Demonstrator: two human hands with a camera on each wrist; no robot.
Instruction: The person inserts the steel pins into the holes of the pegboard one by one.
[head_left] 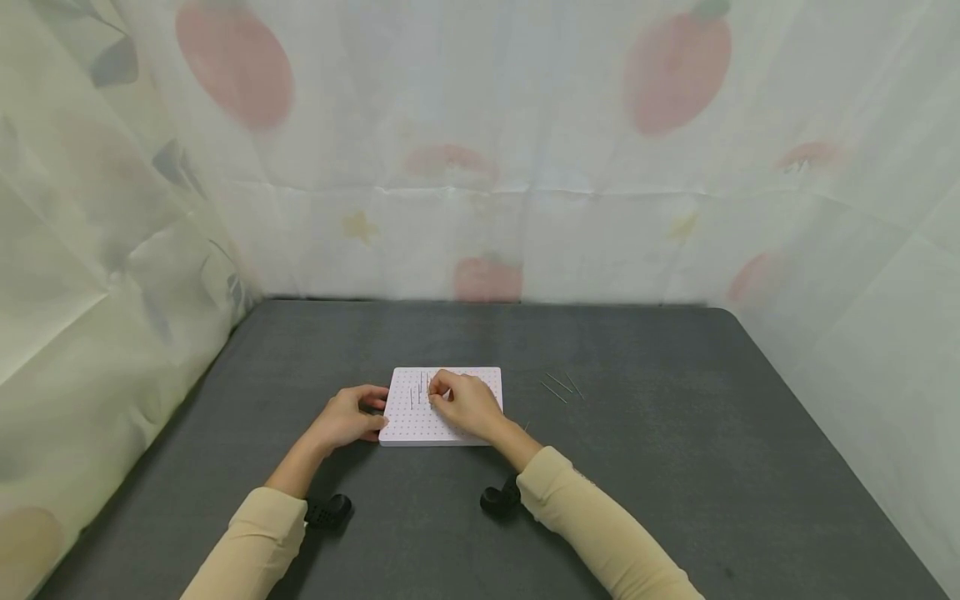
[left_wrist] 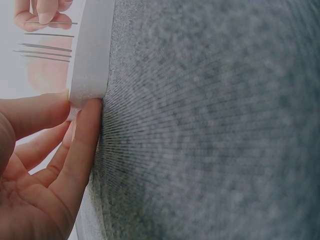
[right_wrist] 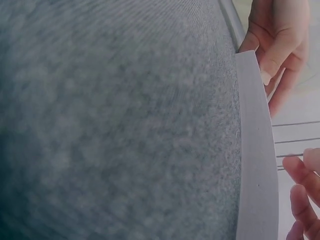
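A white pegboard [head_left: 416, 431] dotted with small holes lies on the dark table. My left hand [head_left: 351, 417] grips its left edge, thumb at the top face and fingers against the side. Over the board, my right hand [head_left: 468, 406] pinches a thin metal pin [left_wrist: 60, 23] between thumb and fingertips. That pin is upright, its lower end right at the board's surface. Several similar pins [left_wrist: 49, 35] stand in the board beside the right fingertips, toward the left part of the board. The right hand and forearm hide some of the board's right side.
To the right of the board, several loose pins [head_left: 558, 382] lie on the dark grey table [head_left: 675, 433]. Another pin shows partly by the right forearm. Black wrist devices [head_left: 327, 511] sit under both cuffs. A printed curtain [head_left: 570, 242] hangs behind the table.
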